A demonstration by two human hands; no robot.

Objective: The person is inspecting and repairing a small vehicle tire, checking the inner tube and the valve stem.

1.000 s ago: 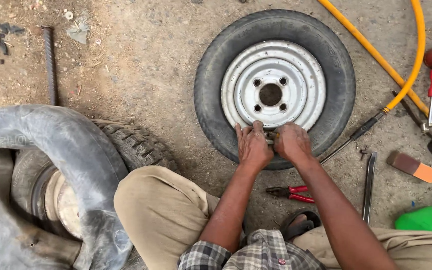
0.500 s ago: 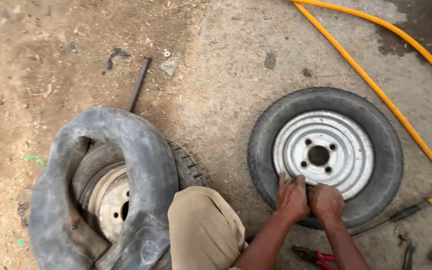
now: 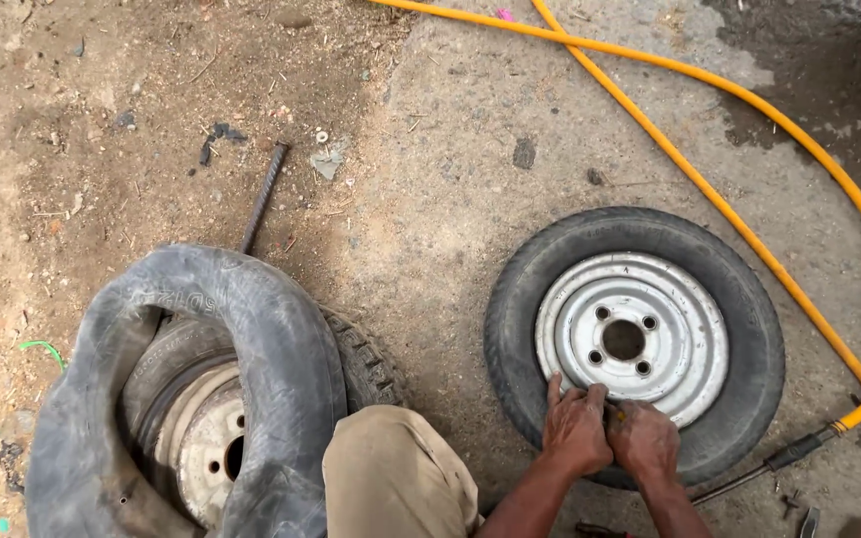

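Note:
A small black tyre (image 3: 520,329) on a silver steel rim (image 3: 688,299) lies flat on the concrete at lower right. My left hand (image 3: 575,430) and my right hand (image 3: 644,440) press side by side on the rim's near edge. Both pinch something small where the rim meets the tyre; what it is stays hidden under the fingers. My bent knee in tan trousers (image 3: 391,478) is just left of the hands.
A second wheel (image 3: 201,448) with a loose black inner tube (image 3: 281,349) draped over it lies at lower left. A yellow hose (image 3: 749,234) curves past the tyre on the right to a metal nozzle (image 3: 794,453). A steel rod (image 3: 263,194) lies on the dirt.
The view has swung up and to the left, so the tyre and hands now sit lower right. Both hands stay on the rim's near edge. The tools at right have left the view.

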